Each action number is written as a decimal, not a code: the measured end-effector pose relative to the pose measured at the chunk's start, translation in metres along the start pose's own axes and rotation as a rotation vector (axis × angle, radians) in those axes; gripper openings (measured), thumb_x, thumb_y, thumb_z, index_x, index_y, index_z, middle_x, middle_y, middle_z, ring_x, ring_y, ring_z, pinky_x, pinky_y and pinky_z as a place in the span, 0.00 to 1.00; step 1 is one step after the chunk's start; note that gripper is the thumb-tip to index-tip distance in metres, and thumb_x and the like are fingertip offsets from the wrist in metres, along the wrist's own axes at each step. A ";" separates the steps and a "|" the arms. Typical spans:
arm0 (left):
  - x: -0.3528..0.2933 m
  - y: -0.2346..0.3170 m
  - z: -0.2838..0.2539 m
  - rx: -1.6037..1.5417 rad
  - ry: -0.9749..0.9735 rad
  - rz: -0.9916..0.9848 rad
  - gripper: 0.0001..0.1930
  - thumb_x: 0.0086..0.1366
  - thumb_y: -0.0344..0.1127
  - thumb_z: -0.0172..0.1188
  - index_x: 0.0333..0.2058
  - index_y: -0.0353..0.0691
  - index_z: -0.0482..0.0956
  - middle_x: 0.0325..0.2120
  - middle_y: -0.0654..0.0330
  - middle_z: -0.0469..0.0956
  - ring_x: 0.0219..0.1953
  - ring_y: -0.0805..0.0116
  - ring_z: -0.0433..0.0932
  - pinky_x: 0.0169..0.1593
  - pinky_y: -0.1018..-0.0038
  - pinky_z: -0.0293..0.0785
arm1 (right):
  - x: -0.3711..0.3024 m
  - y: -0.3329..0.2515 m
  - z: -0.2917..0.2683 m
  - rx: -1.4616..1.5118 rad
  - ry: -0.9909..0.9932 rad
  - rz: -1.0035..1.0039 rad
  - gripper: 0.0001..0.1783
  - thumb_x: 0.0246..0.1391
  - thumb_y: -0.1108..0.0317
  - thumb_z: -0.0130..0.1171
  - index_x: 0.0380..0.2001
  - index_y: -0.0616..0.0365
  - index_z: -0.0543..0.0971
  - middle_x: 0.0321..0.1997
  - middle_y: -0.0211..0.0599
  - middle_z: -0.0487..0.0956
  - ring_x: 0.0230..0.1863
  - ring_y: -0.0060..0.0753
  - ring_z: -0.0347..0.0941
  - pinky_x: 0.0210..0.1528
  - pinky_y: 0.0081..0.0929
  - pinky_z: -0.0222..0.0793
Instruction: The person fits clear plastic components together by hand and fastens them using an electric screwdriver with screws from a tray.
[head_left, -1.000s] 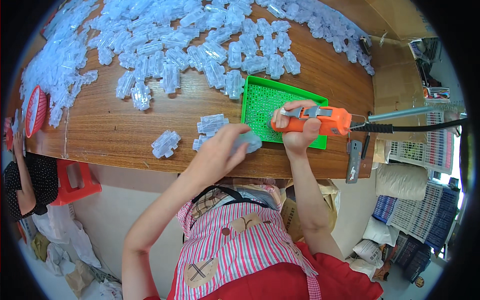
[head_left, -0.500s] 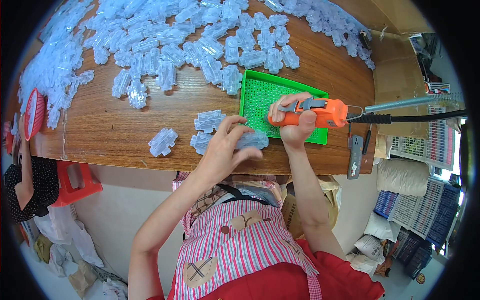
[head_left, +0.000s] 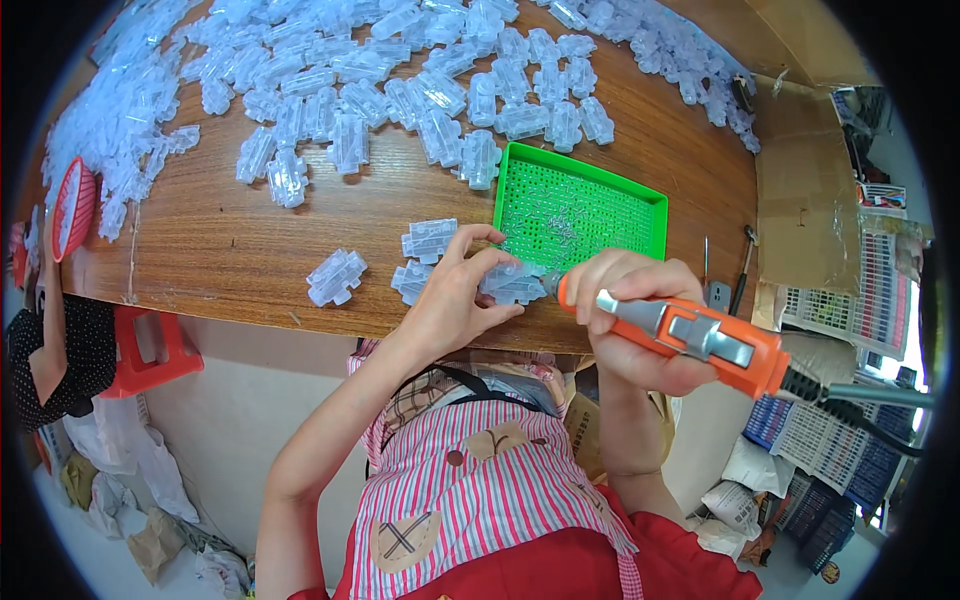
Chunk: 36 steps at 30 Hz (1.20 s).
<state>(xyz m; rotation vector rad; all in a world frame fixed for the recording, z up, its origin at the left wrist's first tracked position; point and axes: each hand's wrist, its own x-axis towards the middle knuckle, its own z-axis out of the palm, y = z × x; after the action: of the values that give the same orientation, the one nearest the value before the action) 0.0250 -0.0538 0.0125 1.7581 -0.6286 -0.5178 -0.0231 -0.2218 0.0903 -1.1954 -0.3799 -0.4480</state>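
Observation:
My right hand (head_left: 640,318) is wrapped round an orange electric screwdriver (head_left: 725,345), whose tip points left. That tip meets the right end of a clear plastic housing (head_left: 518,286) at the table's near side. My left hand (head_left: 462,283) grips this housing between thumb and fingers, which partly cover it. Two more clear plastic pieces (head_left: 431,240) lie just left of my left hand, and another single piece (head_left: 337,277) lies farther left. Behind my right hand stands a green perforated tray (head_left: 645,212) with many tiny metal screws (head_left: 562,225) in it.
Heaps of clear plastic housings (head_left: 300,70) cover the table's far side. A pink basket (head_left: 74,210) stands at the left edge, near another person's arm (head_left: 50,335). Cardboard (head_left: 800,190) walls the right side. A cable (head_left: 870,432) trails from the screwdriver. A red stool (head_left: 150,350) stands below left.
My right hand has drawn the screwdriver out from over the green tray, nearer to me, and turned its tip to the housing. My left hand has closed more on the housing.

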 end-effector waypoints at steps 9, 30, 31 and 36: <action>0.000 -0.005 0.002 -0.065 0.010 -0.019 0.24 0.48 0.27 0.73 0.45 0.36 0.77 0.53 0.54 0.64 0.45 0.61 0.76 0.37 0.74 0.83 | -0.004 0.023 0.005 -0.047 0.068 0.043 0.44 0.43 0.27 0.59 0.34 0.66 0.74 0.22 0.36 0.74 0.19 0.27 0.69 0.23 0.25 0.67; -0.020 0.014 -0.027 0.259 0.374 0.086 0.25 0.47 0.33 0.74 0.45 0.39 0.75 0.47 0.52 0.64 0.47 0.57 0.72 0.42 0.67 0.77 | 0.023 -0.007 -0.011 -0.008 0.109 -0.054 0.47 0.49 0.21 0.44 0.35 0.63 0.70 0.18 0.35 0.70 0.17 0.31 0.67 0.19 0.31 0.65; -0.024 0.017 -0.041 0.397 0.459 0.075 0.25 0.47 0.34 0.75 0.45 0.39 0.76 0.46 0.51 0.65 0.47 0.56 0.71 0.44 0.64 0.76 | 0.024 -0.008 -0.019 -0.048 0.115 -0.036 0.46 0.50 0.22 0.45 0.35 0.63 0.70 0.18 0.34 0.70 0.17 0.31 0.67 0.20 0.30 0.65; -0.033 -0.022 -0.097 0.599 0.478 -0.084 0.30 0.42 0.45 0.77 0.42 0.35 0.77 0.48 0.47 0.66 0.56 0.46 0.58 0.59 0.53 0.57 | 0.016 0.015 -0.027 -0.266 0.249 0.064 0.41 0.53 0.25 0.45 0.32 0.61 0.71 0.14 0.30 0.66 0.16 0.25 0.64 0.21 0.26 0.63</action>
<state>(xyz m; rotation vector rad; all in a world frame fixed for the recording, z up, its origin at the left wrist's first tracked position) 0.0648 0.0433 0.0173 2.3745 -0.3848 0.0652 -0.0002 -0.2452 0.0776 -1.3860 -0.0674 -0.5976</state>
